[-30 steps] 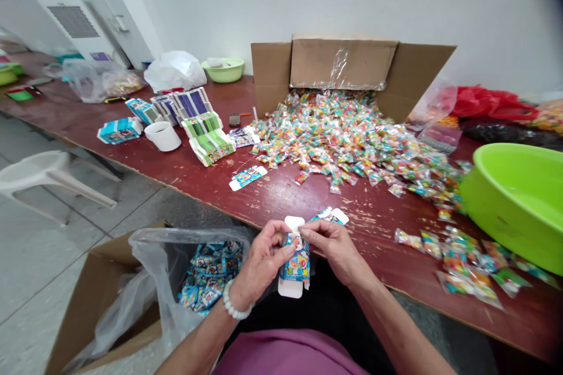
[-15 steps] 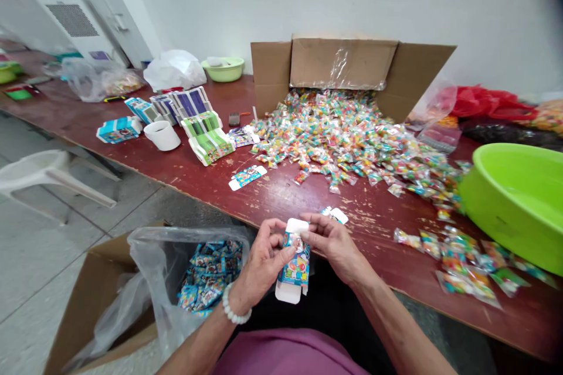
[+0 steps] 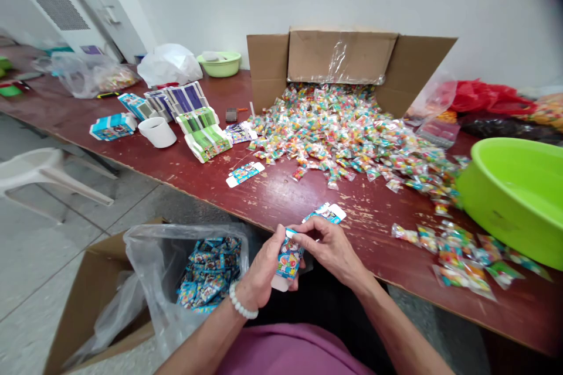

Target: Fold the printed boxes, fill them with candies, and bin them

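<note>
My left hand point(image 3: 264, 269) is wrapped round a small blue printed carton point(image 3: 288, 259), held upright over my lap at the table's near edge. My right hand point(image 3: 331, 249) pinches the carton's top end, where the white flap is folded down. Its bottom flap hangs open below my left fingers. A flat unfolded carton point(image 3: 328, 213) lies on the table just beyond my right hand. Another flat carton point(image 3: 245, 173) lies further left. Several small colourful candy packets point(image 3: 347, 129) spill out of a cardboard box point(image 3: 343, 58) lying on its side at the back.
At my lower left a cardboard box lined with a clear bag point(image 3: 145, 269) holds several filled blue cartons point(image 3: 206, 272). A green basin point(image 3: 519, 193) stands at the right, loose packets point(image 3: 457, 252) before it. Stacks of flat cartons point(image 3: 197, 129) and a white cup point(image 3: 157, 132) lie left.
The carton's white top flap, open a second ago, is now folded down under my right fingers. Both hands and the carton have dropped slightly toward my lap.
</note>
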Motion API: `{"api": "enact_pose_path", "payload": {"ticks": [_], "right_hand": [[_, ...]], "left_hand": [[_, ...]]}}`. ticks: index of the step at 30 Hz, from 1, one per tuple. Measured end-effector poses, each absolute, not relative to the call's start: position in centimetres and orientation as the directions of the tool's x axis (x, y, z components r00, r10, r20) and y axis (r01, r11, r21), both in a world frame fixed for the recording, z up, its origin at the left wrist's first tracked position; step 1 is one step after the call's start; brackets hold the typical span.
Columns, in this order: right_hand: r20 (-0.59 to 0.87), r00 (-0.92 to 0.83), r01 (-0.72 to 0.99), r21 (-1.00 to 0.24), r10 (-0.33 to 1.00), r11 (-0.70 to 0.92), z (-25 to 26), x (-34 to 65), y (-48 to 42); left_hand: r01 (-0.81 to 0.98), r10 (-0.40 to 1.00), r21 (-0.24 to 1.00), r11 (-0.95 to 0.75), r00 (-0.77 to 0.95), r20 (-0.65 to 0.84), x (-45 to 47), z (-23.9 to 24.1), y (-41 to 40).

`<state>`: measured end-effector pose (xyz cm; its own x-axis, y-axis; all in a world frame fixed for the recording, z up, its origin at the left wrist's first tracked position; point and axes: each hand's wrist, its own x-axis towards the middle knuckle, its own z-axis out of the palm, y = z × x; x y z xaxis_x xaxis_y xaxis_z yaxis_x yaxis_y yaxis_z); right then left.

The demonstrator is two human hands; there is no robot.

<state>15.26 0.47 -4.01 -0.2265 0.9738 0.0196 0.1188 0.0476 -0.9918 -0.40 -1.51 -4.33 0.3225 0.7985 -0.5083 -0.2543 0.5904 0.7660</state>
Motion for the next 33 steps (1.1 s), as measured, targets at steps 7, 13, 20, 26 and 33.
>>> {"api": "enact_pose_path", "payload": {"ticks": [7,13,20,26,33], "right_hand": [[-0.095,-0.225,-0.029,-0.994,0.970,-0.104,-3.8,15.2,1.7],[-0.107,-0.240,-0.183,-0.971,0.965,-0.153,-3.3,14.8,0.9],[-0.228,-0.178,-0.127,-0.959,0.957,-0.252,-3.6,15.4,1.4],[-0.044,-0.339,-0.021,-0.998,0.940,-0.054,-3.1,15.6,1.5],[-0.021,-0.410,0.073,-0.997,0.912,0.010,-2.4,15.9,1.8]], "left_hand": [[-0.150,0.870,0.871,0.467,0.252,-0.424,-0.2,-4.3,-1.0],[-0.168,0.879,0.878,0.449,0.258,-0.400,-0.2,-4.0,-1.0],[-0.205,0.844,0.837,0.508,0.312,-0.436,-0.2,-4.6,-0.9],[-0.184,0.893,0.885,0.428,0.238,-0.382,-0.8,-4.7,-0.7],[-0.170,0.884,0.885,0.434,0.271,-0.381,-0.7,-4.7,-0.8]]}}
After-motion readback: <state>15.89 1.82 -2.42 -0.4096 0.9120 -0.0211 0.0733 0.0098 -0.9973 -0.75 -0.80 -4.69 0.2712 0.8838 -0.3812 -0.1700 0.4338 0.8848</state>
